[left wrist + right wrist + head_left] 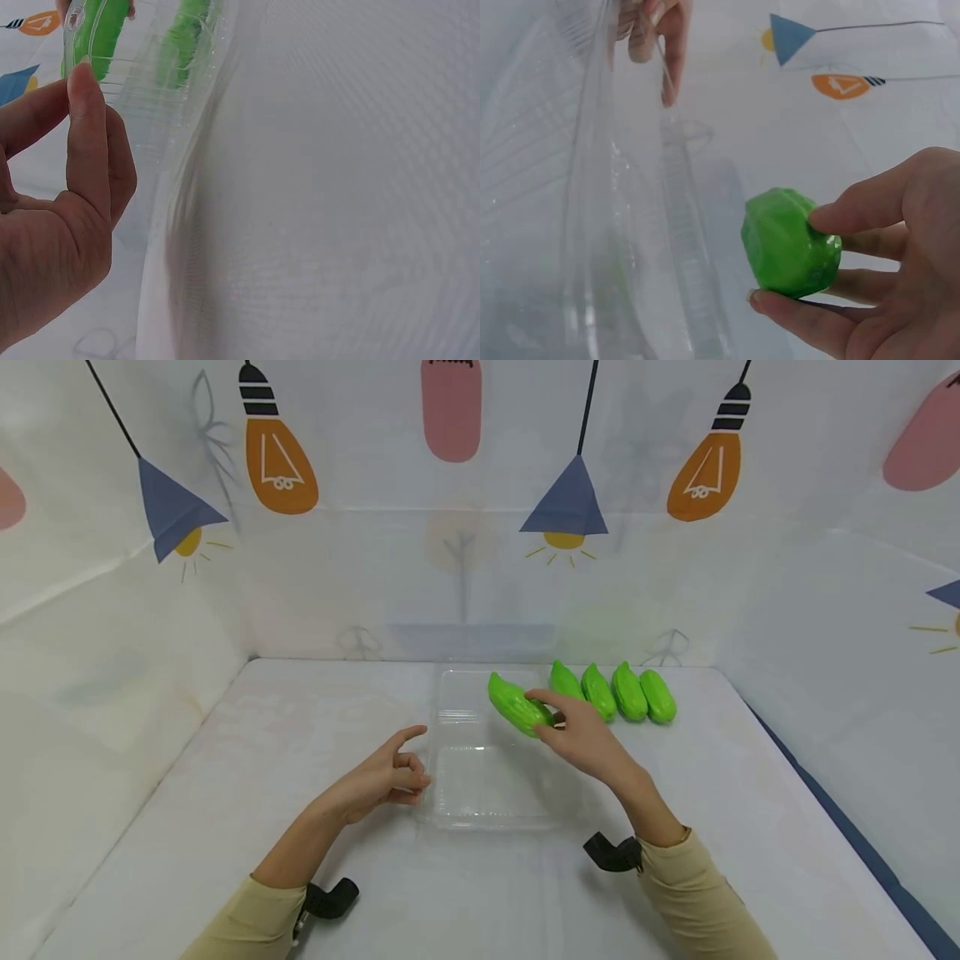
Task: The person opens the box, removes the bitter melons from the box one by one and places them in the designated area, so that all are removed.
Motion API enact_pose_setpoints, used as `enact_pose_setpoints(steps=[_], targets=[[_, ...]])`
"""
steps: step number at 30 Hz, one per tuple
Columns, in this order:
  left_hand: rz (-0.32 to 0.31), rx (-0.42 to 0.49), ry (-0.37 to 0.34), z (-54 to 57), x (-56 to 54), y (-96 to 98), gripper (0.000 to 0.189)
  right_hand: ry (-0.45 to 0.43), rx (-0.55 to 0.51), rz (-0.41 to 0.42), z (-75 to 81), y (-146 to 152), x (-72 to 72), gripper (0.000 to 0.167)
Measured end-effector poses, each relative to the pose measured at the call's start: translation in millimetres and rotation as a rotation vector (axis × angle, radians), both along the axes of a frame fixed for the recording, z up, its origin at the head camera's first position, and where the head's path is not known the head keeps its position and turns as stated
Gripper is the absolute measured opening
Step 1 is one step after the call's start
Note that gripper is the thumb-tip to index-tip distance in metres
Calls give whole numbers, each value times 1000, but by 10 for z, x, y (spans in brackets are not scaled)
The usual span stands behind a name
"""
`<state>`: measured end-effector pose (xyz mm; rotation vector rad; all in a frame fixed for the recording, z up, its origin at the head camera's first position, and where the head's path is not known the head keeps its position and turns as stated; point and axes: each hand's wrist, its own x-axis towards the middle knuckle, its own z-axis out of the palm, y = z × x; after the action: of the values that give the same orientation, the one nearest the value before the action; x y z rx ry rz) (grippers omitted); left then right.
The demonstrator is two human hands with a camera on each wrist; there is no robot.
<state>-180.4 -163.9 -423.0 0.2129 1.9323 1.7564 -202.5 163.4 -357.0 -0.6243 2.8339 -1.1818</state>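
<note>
A clear plastic container (491, 789) lies on the white table in front of me. My left hand (378, 782) is at its left edge, thumb and a bent finger pinching the rim while the index finger reaches forward. Above the container's far right part, my right hand (588, 743) holds a bright green bitter melon (513, 703) by one end, its other end pointing away to the left. The right wrist view shows the thumb and fingers around the bitter melon (784, 244) end-on.
Several more green bitter melons (630, 692) lie side by side at the back right, beyond the right hand. A white printed curtain (352, 577) with lamp and bulb pictures encloses the back and sides of the table.
</note>
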Motion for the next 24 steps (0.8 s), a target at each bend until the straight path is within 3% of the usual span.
enact_pose_setpoints(steps=[11, 24], targets=[[1, -7, 4, 6, -10, 39, 87, 6, -73, -53, -140, 136, -66, 49], [-7, -4, 15, 9, -8, 36, 88, 85, -97, -207, -194, 377, -155, 47]])
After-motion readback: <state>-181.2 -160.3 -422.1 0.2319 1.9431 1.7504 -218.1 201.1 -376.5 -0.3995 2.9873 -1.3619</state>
